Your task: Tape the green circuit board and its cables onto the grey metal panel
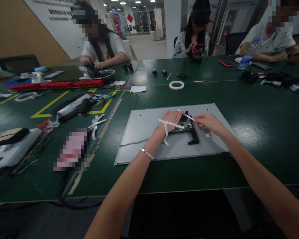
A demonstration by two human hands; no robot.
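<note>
On a light grey panel (144, 126) lies a black frame (194, 136) with a green circuit board (180, 128) in it. My left hand (169, 120) rests over the board's left part, its fingers laid down toward the right and partly hidden. Loose white tape strips (166, 132) cling to the back of this hand. Between the pinched fingertips of my right hand (207, 122) is the lower end of another white tape strip (188, 116). That strip slants up across the board to my left fingertips. A thin grey cable (134, 142) runs left from under my left wrist.
A roll of white tape (176, 85) and a small wrench (169, 76) lie beyond the panel. At the left are a pink-screened phone (73, 147), tape scraps (97, 124), a white device (15, 149) and red power strips (57, 85). Three people sit across the green table (271, 132).
</note>
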